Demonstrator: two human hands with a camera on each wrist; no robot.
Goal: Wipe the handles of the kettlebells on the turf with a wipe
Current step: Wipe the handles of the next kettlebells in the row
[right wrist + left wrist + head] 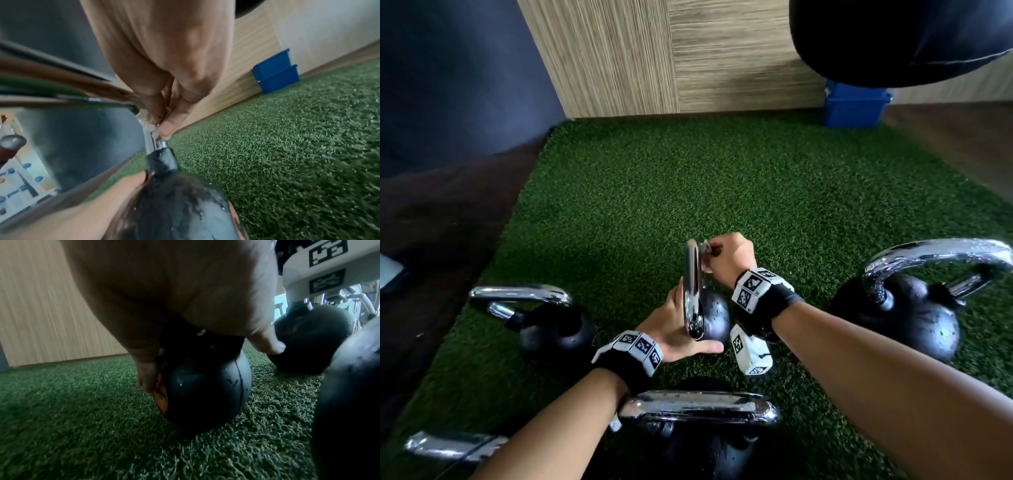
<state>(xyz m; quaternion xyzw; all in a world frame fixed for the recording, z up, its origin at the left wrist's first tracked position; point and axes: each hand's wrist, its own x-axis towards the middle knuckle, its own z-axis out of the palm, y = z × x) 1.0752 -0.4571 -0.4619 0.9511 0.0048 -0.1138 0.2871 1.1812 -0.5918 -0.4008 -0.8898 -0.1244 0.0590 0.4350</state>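
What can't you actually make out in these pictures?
- The wipe: head view, mostly hidden inside the right hand.
- The left hand fingers: head view, behind the centre kettlebell.
- The bottom-left kettlebell: head view, body cut off by the edge and forearm.
- The chrome handle: right wrist view, blurred.

We see a wood-grain wall (671, 54) meeting a dark blue wall (458, 68) at the corner, with dark floor (441, 212) beside the green turf (688, 178). Two stacked blue bins (275, 76) sit against the wood wall.
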